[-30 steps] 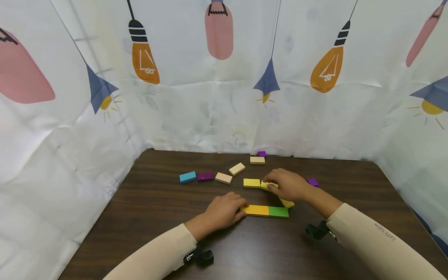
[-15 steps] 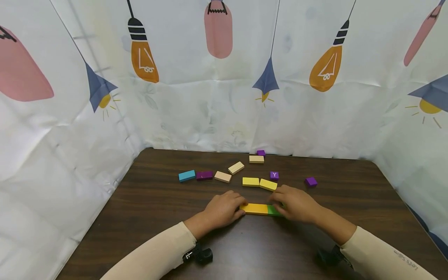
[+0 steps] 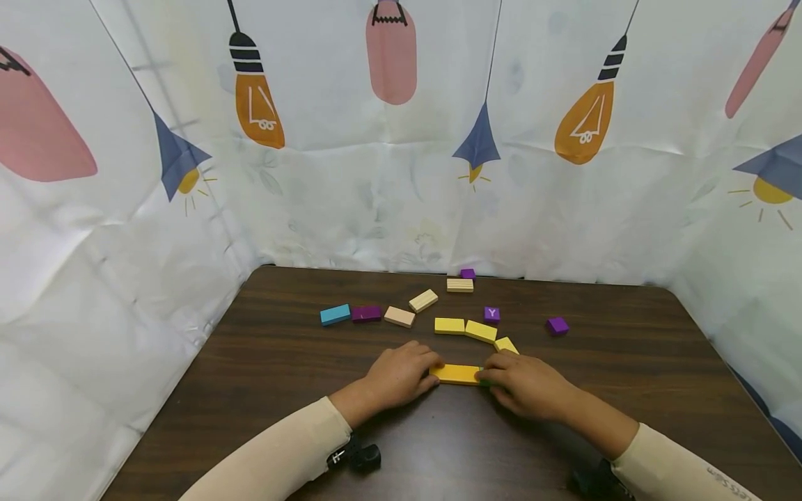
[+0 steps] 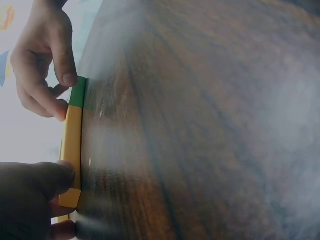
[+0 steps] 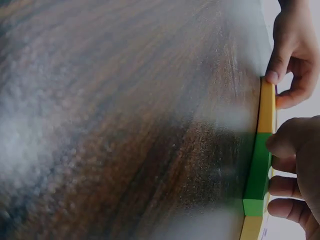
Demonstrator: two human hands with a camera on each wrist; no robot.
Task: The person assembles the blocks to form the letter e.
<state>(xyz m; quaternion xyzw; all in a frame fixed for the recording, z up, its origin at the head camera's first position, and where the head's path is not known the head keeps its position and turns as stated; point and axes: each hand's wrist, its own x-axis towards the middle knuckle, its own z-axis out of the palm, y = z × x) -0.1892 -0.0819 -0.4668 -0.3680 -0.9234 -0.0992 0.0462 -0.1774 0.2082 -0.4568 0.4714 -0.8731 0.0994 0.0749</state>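
An orange-yellow block (image 3: 457, 374) and a green block (image 5: 257, 165) lie end to end in a straight row on the table. My left hand (image 3: 399, 376) pinches the orange-yellow end of the row between thumb and fingers. At the other end my right hand (image 3: 532, 386) grips the green block, its thumb on the near side and fingers behind; in the head view it hides most of the green. Behind the row a curve of yellow blocks (image 3: 480, 331) runs toward my right hand, and the last yellow block (image 3: 506, 345) is partly covered by that hand.
A blue block (image 3: 335, 314), a dark purple block (image 3: 366, 314) and a beige block (image 3: 399, 317) lie back left. Further back are more beige blocks (image 3: 460, 285). A purple piece lettered Y (image 3: 491, 314) and another purple piece (image 3: 557, 326) sit right. A printed cloth (image 3: 376, 209) encloses the table.
My right hand has come away from the curved yellow blocks, toward me, and now holds the green block. My left hand has stayed at the orange-yellow end.
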